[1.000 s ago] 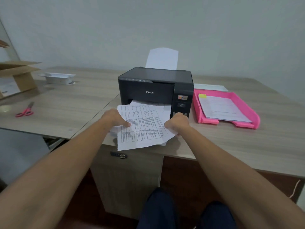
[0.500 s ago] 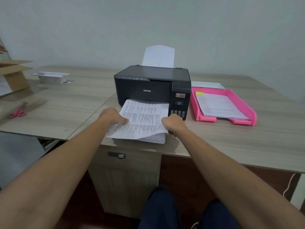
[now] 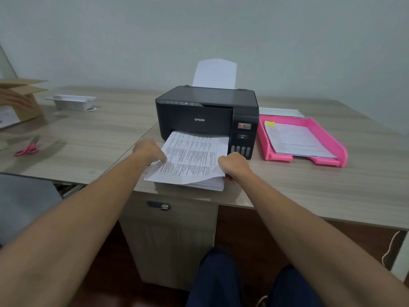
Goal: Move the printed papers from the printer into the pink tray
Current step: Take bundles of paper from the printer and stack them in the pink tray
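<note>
A black Epson printer (image 3: 205, 111) stands mid-desk with blank sheets upright in its rear feeder. A stack of printed papers (image 3: 190, 160) lies on its output tray, reaching toward the desk's front edge. My left hand (image 3: 149, 151) grips the stack's left edge and my right hand (image 3: 234, 166) grips its right edge, fingers curled under the sheets. The pink tray (image 3: 332, 138) sits right of the printer, holding papers with a yellow sticky note at their top left corner.
Pink scissors (image 3: 27, 148) lie at the desk's left. A cardboard box (image 3: 22, 96) with another person's hand on it stands far left, a white power strip (image 3: 73, 103) behind. A cabinet with a lock sits under the desk.
The top sheet, askew and hanging over the desk edge a second ago, now lies squared on the stack near the printer outlet. Both hands stay on the papers' edges.
</note>
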The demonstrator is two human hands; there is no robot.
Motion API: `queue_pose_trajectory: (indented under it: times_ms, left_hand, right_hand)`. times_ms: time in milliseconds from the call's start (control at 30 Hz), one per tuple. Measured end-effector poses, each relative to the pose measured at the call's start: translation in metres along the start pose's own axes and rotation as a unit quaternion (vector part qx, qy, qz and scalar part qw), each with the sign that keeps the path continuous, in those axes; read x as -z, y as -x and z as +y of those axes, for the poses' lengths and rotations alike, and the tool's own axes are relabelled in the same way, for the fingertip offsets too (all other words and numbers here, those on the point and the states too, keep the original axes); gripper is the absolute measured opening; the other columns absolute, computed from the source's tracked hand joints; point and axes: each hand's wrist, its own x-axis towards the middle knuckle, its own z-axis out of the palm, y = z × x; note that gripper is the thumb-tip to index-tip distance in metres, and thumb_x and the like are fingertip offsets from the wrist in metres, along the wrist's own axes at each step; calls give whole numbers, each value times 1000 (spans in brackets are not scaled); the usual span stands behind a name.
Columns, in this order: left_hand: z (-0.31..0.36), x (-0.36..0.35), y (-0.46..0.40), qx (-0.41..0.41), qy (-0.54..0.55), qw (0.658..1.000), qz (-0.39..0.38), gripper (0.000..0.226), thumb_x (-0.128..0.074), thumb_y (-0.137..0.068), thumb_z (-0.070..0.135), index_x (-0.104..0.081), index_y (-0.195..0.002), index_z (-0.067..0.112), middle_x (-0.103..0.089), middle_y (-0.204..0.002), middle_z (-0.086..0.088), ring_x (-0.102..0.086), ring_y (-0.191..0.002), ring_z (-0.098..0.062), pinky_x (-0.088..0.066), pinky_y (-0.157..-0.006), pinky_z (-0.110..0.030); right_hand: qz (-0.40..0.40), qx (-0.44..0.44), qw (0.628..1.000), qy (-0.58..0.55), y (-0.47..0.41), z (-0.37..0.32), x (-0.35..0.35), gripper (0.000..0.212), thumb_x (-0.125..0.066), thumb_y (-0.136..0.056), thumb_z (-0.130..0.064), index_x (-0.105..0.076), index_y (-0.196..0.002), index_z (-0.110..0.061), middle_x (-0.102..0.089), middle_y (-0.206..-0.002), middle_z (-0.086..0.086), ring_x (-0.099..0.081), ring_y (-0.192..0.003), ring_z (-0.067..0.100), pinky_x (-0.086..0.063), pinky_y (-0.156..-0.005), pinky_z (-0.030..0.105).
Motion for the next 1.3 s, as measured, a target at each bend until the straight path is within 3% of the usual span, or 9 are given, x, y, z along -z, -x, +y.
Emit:
queue_pose_trajectory:
  times_ms: [133,267,467,800,933,1000,1100,1300]
  left_hand:
    - [2,1,-1,-9,-2,999,34,37,-85,-72,30,-54,-68,11,-68,-85,-8,-58,-63,-19,-37,-45,-25]
    - [5,3,3,-10,-7,997,71,35,-84,-74,34,-58,-65,12,-63,-70,-4,-55,-56,-16,-31,-44,-23]
    - [9,11,8,-16,1,997,81,41,-89,-67,33,-72,-94,6,-72,-97,-9,-68,-80,-25,-44,-56,-27]
    - [11,11,8,-10,26,996,82,40,-90,-67,25,-74,-98,6,-73,-101,-10,-67,-88,-25,-51,-68,-29]
    - [12,8,11,-5,17,998,58,43,-89,-67,31,-73,-97,5,-71,-95,-7,-64,-78,-21,-40,-52,-23]
    - [10,6,11,8,13,999,42,40,-89,-66,32,-67,-86,5,-68,-88,-8,-58,-65,-18,-35,-46,-23]
    - [7,3,9,22,29,999,21,41,-90,-66,27,-53,-68,8,-68,-84,-11,-60,-57,-18,-42,-46,-24]
    - [5,2,9,9,17,999,35,39,-89,-66,28,-55,-68,11,-66,-75,-7,-60,-55,-16,-36,-43,-23]
  right_hand:
    - [12,1,1000,-6,-1,1,0,22,-44,-79,-17,-48,-59,-10,-55,-54,6,-54,-50,25,-44,-59,33]
    - [19,-3,1000,-6,-1,2,-1,21,-45,-80,-17,-48,-60,-10,-55,-56,6,-54,-54,25,-44,-60,33]
    - [22,-4,1000,-1,-1,3,0,21,-45,-80,-17,-49,-61,-10,-57,-58,7,-56,-58,27,-45,-61,33]
    - [20,-13,999,-35,-6,6,-1,22,-45,-80,-20,-54,-62,-10,-59,-55,6,-59,-50,25,-50,-57,33]
    - [14,-14,999,-41,-7,9,-2,22,-44,-75,-21,-54,-60,-11,-53,-31,-1,-56,-39,21,-48,-53,32]
    - [11,-17,999,-46,-7,9,-2,21,-43,-75,-21,-54,-60,-11,-48,-25,-4,-55,-37,20,-48,-51,30]
    - [13,-17,999,-46,-7,9,-2,22,-43,-76,-21,-54,-60,-11,-46,-23,-5,-54,-35,19,-46,-47,27]
    - [9,-21,999,-44,-7,10,1,22,-43,-77,-19,-55,-61,-10,-47,-23,-5,-55,-35,20,-44,-44,23]
